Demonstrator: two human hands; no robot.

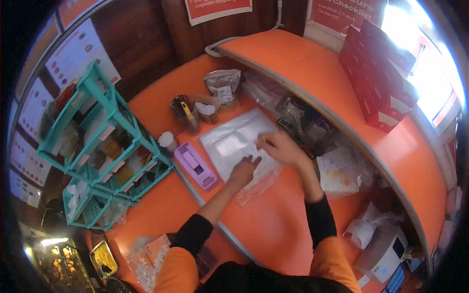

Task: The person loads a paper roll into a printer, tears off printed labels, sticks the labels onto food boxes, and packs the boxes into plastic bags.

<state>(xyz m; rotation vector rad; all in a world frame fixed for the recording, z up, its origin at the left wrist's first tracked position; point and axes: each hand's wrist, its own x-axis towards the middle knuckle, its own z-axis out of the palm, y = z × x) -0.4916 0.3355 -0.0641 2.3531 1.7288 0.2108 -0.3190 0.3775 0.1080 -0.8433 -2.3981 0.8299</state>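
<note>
A stack of clear plastic bags [222,141] lies on the orange counter in front of me. My left hand [245,171] rests on the lower part of the stack, palm down, with its fingers stretched forward and a little apart. Just above the plastic, my right hand [279,147] has its fingers curled together near the stack's right side. Anything between those fingertips is too small and blurred to make out. A purple tape dispenser [196,167] stands close by on the left.
Left stands a teal tiered rack [105,161] with packets. Behind the bags are a pen cup [189,119] and a foil pouch [222,83]. A raised orange shelf [312,73] curves along the right, with red boxes [373,78] on it. A white printer [383,256] sits lower right.
</note>
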